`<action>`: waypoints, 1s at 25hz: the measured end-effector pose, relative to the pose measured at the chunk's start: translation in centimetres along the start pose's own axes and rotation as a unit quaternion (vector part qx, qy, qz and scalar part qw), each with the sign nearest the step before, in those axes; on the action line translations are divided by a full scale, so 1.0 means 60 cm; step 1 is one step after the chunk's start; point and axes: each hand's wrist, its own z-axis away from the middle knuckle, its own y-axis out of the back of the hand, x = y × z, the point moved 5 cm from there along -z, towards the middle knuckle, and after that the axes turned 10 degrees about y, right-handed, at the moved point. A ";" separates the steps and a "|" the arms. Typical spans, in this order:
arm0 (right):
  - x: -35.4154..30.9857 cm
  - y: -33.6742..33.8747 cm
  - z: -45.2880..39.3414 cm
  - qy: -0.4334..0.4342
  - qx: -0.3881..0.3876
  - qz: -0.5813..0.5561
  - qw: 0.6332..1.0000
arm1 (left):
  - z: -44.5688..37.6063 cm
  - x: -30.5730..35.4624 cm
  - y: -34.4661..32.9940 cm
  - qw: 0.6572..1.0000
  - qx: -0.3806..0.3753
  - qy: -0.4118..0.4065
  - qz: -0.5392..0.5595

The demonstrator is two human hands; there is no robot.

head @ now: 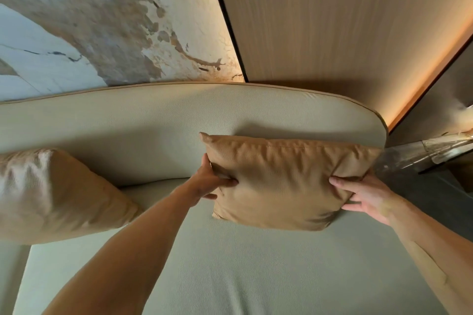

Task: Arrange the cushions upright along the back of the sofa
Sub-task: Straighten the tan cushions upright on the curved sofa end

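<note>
A tan square cushion (284,181) stands upright on the cream sofa seat (230,263), its top edge leaning against the curved backrest (153,125) near the sofa's right end. My left hand (212,181) grips its left edge, thumb pressed into the front face. My right hand (368,197) holds its lower right corner, fingers wrapped around the edge. A second tan cushion (51,194) rests tilted against the backrest at the left, apart from both hands.
Behind the sofa rises a wall with a marbled panel (89,20) and a wood panel (332,20) lit by an orange strip. A glass side table (430,151) stands right of the sofa's end over dark floor.
</note>
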 end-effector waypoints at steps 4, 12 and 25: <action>-0.008 -0.033 -0.006 0.021 -0.016 -0.017 1.000 | 0.016 0.001 0.046 1.000 0.015 -0.014 0.014; -0.013 -0.072 -0.020 0.022 0.017 -0.011 1.000 | 0.019 -0.015 0.072 1.000 0.004 0.016 0.006; -0.010 -0.040 -0.019 0.067 0.082 0.011 0.994 | 0.026 -0.016 0.037 1.000 -0.001 0.011 0.016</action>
